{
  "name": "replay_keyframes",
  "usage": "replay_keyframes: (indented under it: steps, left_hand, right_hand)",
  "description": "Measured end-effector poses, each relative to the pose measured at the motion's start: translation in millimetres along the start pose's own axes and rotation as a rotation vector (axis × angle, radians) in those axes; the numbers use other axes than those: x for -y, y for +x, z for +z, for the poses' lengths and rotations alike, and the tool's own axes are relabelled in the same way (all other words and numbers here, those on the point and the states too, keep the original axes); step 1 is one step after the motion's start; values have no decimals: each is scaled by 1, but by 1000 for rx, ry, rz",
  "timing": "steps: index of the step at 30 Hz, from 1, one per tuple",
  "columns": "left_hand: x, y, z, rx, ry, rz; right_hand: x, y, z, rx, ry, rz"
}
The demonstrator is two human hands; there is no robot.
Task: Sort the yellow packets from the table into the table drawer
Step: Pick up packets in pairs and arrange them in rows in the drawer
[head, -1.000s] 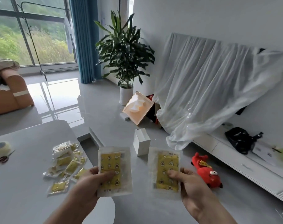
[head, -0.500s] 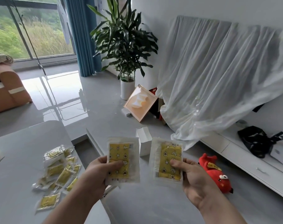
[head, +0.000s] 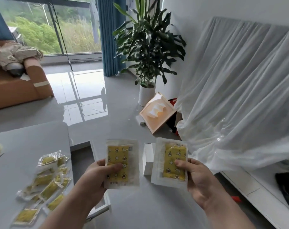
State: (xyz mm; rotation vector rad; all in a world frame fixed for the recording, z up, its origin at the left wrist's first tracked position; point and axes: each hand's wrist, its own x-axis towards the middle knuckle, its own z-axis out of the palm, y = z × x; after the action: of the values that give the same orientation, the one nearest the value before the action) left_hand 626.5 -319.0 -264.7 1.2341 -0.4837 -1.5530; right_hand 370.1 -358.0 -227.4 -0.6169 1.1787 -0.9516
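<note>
I hold two yellow packets upright in front of me, above the floor. My left hand (head: pixel 97 176) grips one yellow packet (head: pixel 121 156) by its lower left, thumb across the front. My right hand (head: pixel 198 180) grips the other yellow packet (head: pixel 171 156) by its lower right. Several more yellow packets (head: pixel 46 180) lie in a loose pile on the grey table (head: pixel 25 142) at the lower left. The open table drawer (head: pixel 92 149) juts out from the table's right side, mostly hidden behind my left arm and packet.
A white box (head: pixel 148 156) stands on the floor behind the packets. Further back are a potted plant (head: pixel 147 52), a leaning framed picture (head: pixel 157 111) and a sheet-covered object (head: pixel 236 96). A white low cabinet (head: pixel 256 190) runs along the right wall. An orange sofa (head: pixel 13 86) sits at the left.
The view has tilted up and swung left. Both hands keep their packets and have drawn slightly closer to each other.
</note>
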Motion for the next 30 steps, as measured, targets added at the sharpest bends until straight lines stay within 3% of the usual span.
replay_keyframes:
  steps: [11, 21, 30]
  left_hand:
    - [-51, 124, -19, -151, -119, 66]
    - [-139, 266, -70, -216, -226, 103]
    - [-195, 311, -102, -419, -284, 195]
  right_hand:
    - [51, 166, 44, 139, -64, 113]
    - [111, 338, 164, 287, -187, 122]
    - [118, 450, 259, 431, -293, 198]
